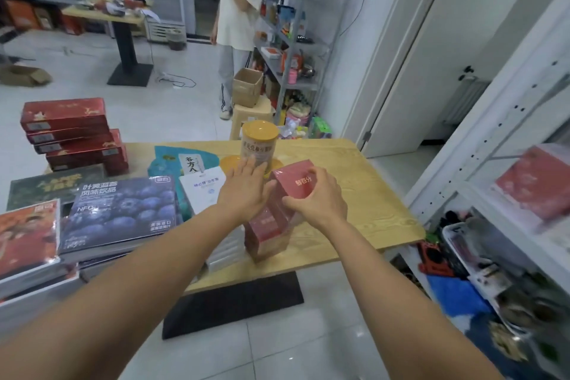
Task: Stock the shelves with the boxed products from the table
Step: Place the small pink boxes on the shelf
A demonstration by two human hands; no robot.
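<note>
My right hand point(319, 197) curls round the near right edge of the glossy red cardboard box point(297, 183); my left hand point(245, 190) lies flat, fingers straight, against its left side; the box sits tilted atop a stack of matching red boxes point(268, 234) on the pale wooden desk point(370, 194); the white metal shelf point(481, 182) stands off to my right, nearer the gripping hand.

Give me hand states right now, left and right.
Left hand: open, fingers straight, flat against the left side of the top red box.
Right hand: closed, gripping the same box from the right.
</note>
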